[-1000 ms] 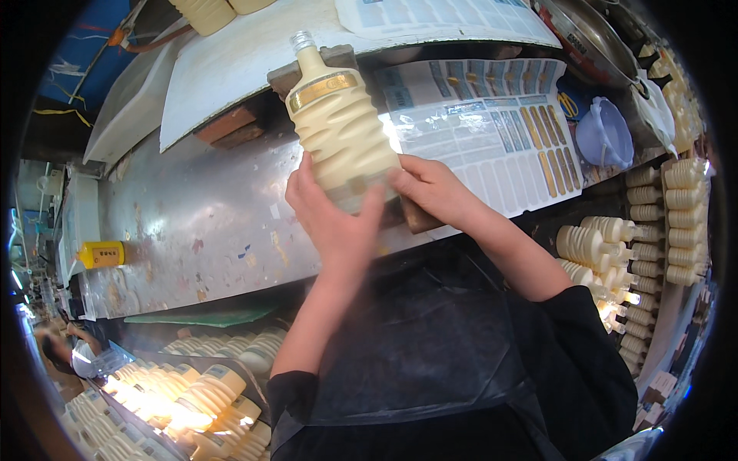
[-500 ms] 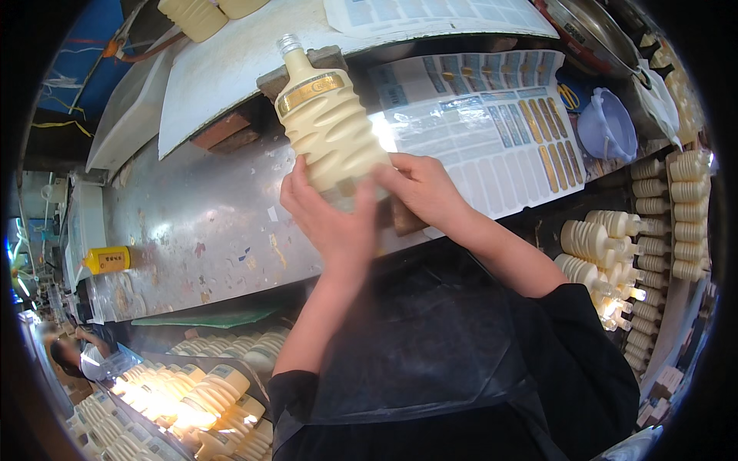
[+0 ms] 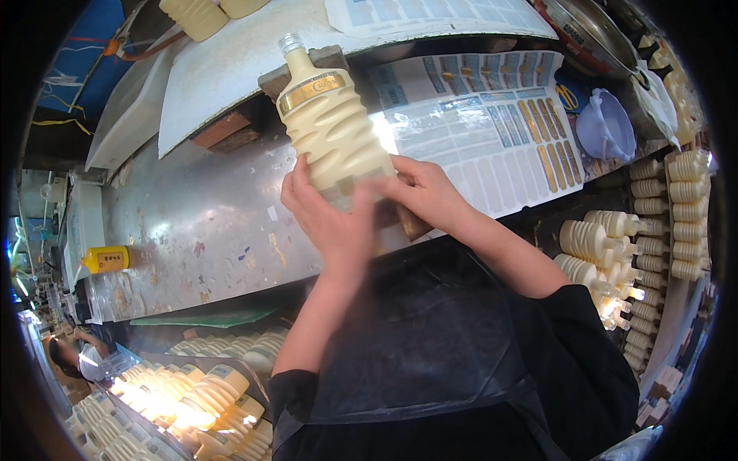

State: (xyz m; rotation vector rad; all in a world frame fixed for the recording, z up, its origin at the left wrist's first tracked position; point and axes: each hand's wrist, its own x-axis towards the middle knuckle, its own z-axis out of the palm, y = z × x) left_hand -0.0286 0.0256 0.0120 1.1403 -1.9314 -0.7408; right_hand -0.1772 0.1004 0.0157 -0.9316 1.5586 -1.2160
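Barely moved just now, the cream bottle (image 3: 332,129) is clasped low by the left hand (image 3: 332,227) and right hand (image 3: 432,194), suggesting steadying.

A lettered gold label (image 3: 314,91) crosses the cream bottle (image 3: 334,134), and dark characters (image 3: 113,259) mark a yellow container (image 3: 98,262).

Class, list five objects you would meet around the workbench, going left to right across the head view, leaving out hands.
Yellow container, reddish-brown block, cream ribbed bottle, blue-and-gold label sheet, lavender bucket.
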